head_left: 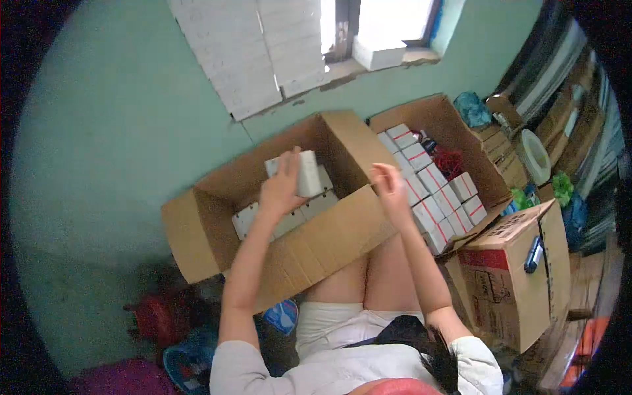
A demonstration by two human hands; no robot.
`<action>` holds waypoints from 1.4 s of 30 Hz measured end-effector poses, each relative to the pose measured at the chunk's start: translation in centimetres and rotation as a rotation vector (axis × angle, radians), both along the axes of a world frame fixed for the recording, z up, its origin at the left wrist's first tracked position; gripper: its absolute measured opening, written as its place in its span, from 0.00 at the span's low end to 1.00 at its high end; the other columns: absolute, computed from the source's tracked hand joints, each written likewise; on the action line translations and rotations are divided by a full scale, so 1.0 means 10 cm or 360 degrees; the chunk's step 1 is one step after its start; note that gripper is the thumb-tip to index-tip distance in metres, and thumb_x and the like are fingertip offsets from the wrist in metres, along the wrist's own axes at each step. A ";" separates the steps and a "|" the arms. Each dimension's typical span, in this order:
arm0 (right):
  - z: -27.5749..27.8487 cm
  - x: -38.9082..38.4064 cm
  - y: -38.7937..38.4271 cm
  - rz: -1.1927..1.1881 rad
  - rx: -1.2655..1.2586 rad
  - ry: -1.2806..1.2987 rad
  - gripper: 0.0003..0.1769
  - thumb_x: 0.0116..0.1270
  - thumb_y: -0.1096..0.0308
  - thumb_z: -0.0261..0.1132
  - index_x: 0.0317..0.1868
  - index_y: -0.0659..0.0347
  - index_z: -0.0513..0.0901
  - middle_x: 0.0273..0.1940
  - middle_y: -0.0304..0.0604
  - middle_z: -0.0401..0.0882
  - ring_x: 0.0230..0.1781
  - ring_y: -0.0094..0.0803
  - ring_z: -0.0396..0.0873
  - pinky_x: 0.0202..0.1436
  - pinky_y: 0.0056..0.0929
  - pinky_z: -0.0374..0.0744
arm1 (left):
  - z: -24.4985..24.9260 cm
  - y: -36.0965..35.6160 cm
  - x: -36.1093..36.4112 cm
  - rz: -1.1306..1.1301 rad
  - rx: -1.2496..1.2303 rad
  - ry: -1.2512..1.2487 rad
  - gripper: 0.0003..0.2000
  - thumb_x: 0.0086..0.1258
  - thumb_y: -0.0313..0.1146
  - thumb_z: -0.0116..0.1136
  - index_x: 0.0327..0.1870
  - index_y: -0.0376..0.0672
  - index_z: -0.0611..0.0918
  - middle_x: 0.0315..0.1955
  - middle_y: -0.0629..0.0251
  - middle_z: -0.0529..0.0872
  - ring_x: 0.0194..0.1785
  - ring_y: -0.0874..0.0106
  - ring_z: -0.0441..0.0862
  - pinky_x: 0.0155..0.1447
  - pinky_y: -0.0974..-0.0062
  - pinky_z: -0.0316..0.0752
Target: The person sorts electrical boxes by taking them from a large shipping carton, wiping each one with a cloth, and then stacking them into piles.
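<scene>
My left hand is inside the open cardboard carton in front of me, closed around a small white box. Below and beside it, more white boxes sit in rows on the carton's floor. My right hand hovers over the carton's right flap, its fingers curled together and no object visible in them. To its right, a second carton holds several white boxes with red stripes in stacked rows.
Red cord lies among the striped boxes. A blue-black handheld object rests on a closed carton at right. A roll of tape and plastic bags are behind. White panels lean against the green wall.
</scene>
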State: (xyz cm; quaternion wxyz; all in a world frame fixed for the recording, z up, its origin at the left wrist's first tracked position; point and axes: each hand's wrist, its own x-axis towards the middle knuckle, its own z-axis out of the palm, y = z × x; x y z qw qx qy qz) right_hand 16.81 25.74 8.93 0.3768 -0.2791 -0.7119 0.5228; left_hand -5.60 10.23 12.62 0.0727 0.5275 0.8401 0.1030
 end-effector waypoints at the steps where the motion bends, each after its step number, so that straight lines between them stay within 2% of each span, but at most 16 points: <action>1: -0.07 -0.16 -0.11 0.0084 0.0083 0.0023 0.26 0.71 0.56 0.62 0.61 0.64 0.71 0.52 0.49 0.79 0.53 0.35 0.77 0.56 0.33 0.76 | 0.15 0.10 0.22 -0.0066 0.0015 0.0027 0.59 0.45 0.35 0.77 0.78 0.47 0.46 0.73 0.46 0.57 0.55 0.47 0.81 0.53 0.55 0.81; 4: -0.37 -0.41 -0.11 0.0332 0.0039 0.0186 0.36 0.67 0.55 0.65 0.68 0.63 0.60 0.59 0.60 0.72 0.60 0.46 0.73 0.61 0.40 0.73 | 0.07 0.38 0.70 -0.0287 0.0285 0.0328 0.55 0.49 0.33 0.73 0.78 0.47 0.48 0.69 0.50 0.62 0.51 0.48 0.82 0.50 0.54 0.82; 6: -0.22 -0.38 -0.19 0.0066 -0.0146 0.0111 0.34 0.66 0.57 0.65 0.65 0.64 0.61 0.55 0.61 0.74 0.57 0.47 0.75 0.59 0.41 0.73 | -0.01 0.48 0.84 -0.0342 0.0372 0.0552 0.53 0.51 0.32 0.72 0.77 0.46 0.49 0.68 0.51 0.61 0.49 0.48 0.83 0.50 0.54 0.82; 9: -0.52 -0.32 0.04 -0.0068 -0.0226 0.0228 0.30 0.65 0.58 0.65 0.60 0.65 0.64 0.52 0.59 0.76 0.54 0.46 0.77 0.57 0.42 0.74 | 0.08 0.47 0.95 -0.0502 0.0529 0.0304 0.53 0.52 0.33 0.71 0.77 0.44 0.48 0.66 0.48 0.59 0.50 0.45 0.80 0.50 0.51 0.81; 11: -0.61 -0.17 0.17 -0.0264 -0.0083 0.0169 0.31 0.64 0.64 0.67 0.63 0.63 0.65 0.54 0.50 0.75 0.54 0.35 0.75 0.57 0.37 0.74 | 0.26 0.41 0.96 -0.0516 0.0711 -0.0233 0.42 0.56 0.28 0.64 0.73 0.40 0.56 0.60 0.50 0.61 0.53 0.52 0.77 0.57 0.57 0.76; 12: -0.66 -0.14 0.19 -0.0276 -0.0077 0.0206 0.31 0.64 0.64 0.67 0.63 0.63 0.65 0.54 0.50 0.75 0.54 0.35 0.75 0.57 0.37 0.74 | 0.25 0.42 0.92 -0.0537 0.0713 -0.0199 0.42 0.56 0.28 0.64 0.73 0.40 0.56 0.60 0.50 0.61 0.53 0.52 0.77 0.57 0.57 0.76; 15: -0.83 -0.18 0.23 -0.0574 0.0164 0.0471 0.28 0.61 0.62 0.71 0.55 0.65 0.67 0.49 0.55 0.78 0.49 0.44 0.79 0.53 0.40 0.76 | 0.33 0.50 0.91 -0.0328 0.1180 -0.0507 0.28 0.57 0.25 0.60 0.61 0.37 0.65 0.52 0.50 0.64 0.52 0.54 0.70 0.61 0.64 0.67; 19: -0.79 -0.20 0.27 -0.0462 0.0522 0.0198 0.30 0.54 0.60 0.78 0.49 0.65 0.71 0.44 0.53 0.78 0.44 0.48 0.79 0.48 0.42 0.77 | 0.38 0.71 1.01 -0.0207 0.1397 -0.0304 0.16 0.59 0.25 0.60 0.49 0.37 0.76 0.42 0.54 0.75 0.51 0.56 0.73 0.55 0.62 0.70; 20: -0.68 -0.16 0.22 -0.0530 0.0742 0.0060 0.29 0.52 0.58 0.79 0.46 0.65 0.73 0.42 0.53 0.78 0.43 0.50 0.79 0.46 0.43 0.77 | 0.33 0.75 1.05 -0.0205 0.1387 -0.0305 0.16 0.59 0.25 0.60 0.49 0.37 0.76 0.42 0.54 0.75 0.51 0.56 0.73 0.55 0.62 0.70; 22: -0.51 -0.06 0.14 -0.0564 0.0470 0.0092 0.29 0.50 0.57 0.80 0.44 0.65 0.75 0.42 0.53 0.79 0.44 0.53 0.79 0.45 0.43 0.77 | 0.16 0.82 1.12 -0.0415 0.1122 -0.0106 0.14 0.60 0.28 0.64 0.48 0.41 0.79 0.43 0.54 0.78 0.49 0.52 0.75 0.55 0.58 0.71; 25: -0.51 -0.05 0.16 -0.0475 0.0019 0.0167 0.29 0.50 0.56 0.80 0.43 0.65 0.76 0.41 0.54 0.80 0.44 0.55 0.80 0.45 0.43 0.78 | -0.01 0.89 1.29 -0.0436 0.1220 0.0136 0.14 0.63 0.34 0.64 0.48 0.43 0.81 0.46 0.56 0.80 0.51 0.55 0.75 0.56 0.58 0.71; 28: -0.60 -0.05 0.18 -0.0459 0.0140 0.0146 0.29 0.50 0.57 0.80 0.43 0.64 0.74 0.42 0.55 0.81 0.44 0.55 0.81 0.44 0.43 0.78 | 0.06 0.87 1.31 -0.0446 0.1119 0.0288 0.15 0.63 0.34 0.62 0.51 0.43 0.81 0.49 0.57 0.80 0.50 0.55 0.75 0.57 0.59 0.71; 32: -0.64 -0.10 0.17 -0.0523 0.0350 0.0078 0.25 0.54 0.59 0.77 0.41 0.64 0.71 0.41 0.54 0.81 0.43 0.55 0.81 0.44 0.44 0.78 | 0.06 0.92 1.26 -0.0029 0.1122 0.0337 0.18 0.60 0.32 0.61 0.52 0.40 0.81 0.49 0.56 0.79 0.50 0.55 0.75 0.57 0.60 0.70; 38: -0.77 -0.09 0.25 -0.0381 0.0129 0.0386 0.28 0.52 0.57 0.78 0.43 0.64 0.73 0.39 0.55 0.81 0.41 0.55 0.81 0.43 0.44 0.78 | -0.01 0.85 1.43 -0.0577 0.0951 0.0074 0.15 0.61 0.33 0.64 0.49 0.44 0.84 0.47 0.57 0.82 0.52 0.55 0.78 0.57 0.58 0.72; 40: -0.73 -0.11 0.22 -0.0531 0.0317 0.0101 0.28 0.52 0.57 0.78 0.44 0.64 0.73 0.39 0.55 0.81 0.41 0.55 0.81 0.43 0.45 0.78 | 0.07 0.87 1.34 -0.0471 0.0957 0.0177 0.15 0.62 0.33 0.64 0.49 0.44 0.84 0.46 0.56 0.81 0.52 0.55 0.76 0.58 0.58 0.71; 42: -0.64 -0.08 0.18 -0.0551 0.0333 0.0091 0.29 0.51 0.56 0.78 0.44 0.65 0.73 0.39 0.55 0.81 0.41 0.55 0.81 0.43 0.45 0.78 | 0.03 0.93 1.23 0.0075 0.1089 0.0261 0.16 0.62 0.35 0.62 0.50 0.43 0.83 0.45 0.56 0.80 0.52 0.54 0.74 0.59 0.57 0.69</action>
